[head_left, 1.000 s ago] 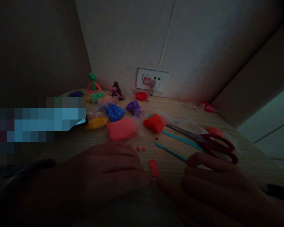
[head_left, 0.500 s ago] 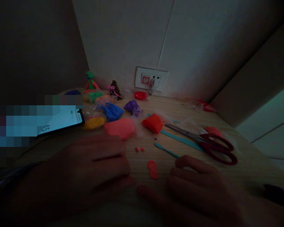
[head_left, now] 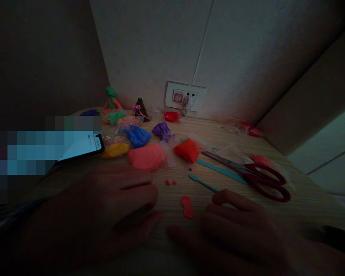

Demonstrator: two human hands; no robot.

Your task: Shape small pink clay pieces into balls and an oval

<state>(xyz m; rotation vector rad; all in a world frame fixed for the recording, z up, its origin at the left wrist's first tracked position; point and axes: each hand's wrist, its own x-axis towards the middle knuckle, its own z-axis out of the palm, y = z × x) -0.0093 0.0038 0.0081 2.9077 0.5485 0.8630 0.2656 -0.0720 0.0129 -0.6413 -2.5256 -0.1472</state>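
My left hand (head_left: 103, 209) rests low over the table, fingers bent and thumb apart from the forefinger, with nothing visible between them. Opposite it, my right hand (head_left: 241, 230) has loosely curled fingers and its thumb stretched out to the left; I see nothing held there. Between the hands lies a flat, oblong piece of coral clay (head_left: 187, 207), touched by neither. Two tiny coral clay balls (head_left: 171, 182) sit just beyond it. A teal modelling tool (head_left: 202, 183) lies with its near end by my right fingers. Past my left knuckles is a packet of pink clay (head_left: 148, 156).
Scissors with dark red handles (head_left: 266, 174) lie over a teal strip-shaped tool (head_left: 222, 171). Orange (head_left: 187, 150), blue (head_left: 138, 135) and other clay packets spread behind. A phone (head_left: 83, 147) stands at left. Small figures and a wall socket (head_left: 185, 96) are at the back.
My left thumb has drawn away from the forefinger, widening the gap between them. My right hand looks nearly still. The whole view has shifted slightly.
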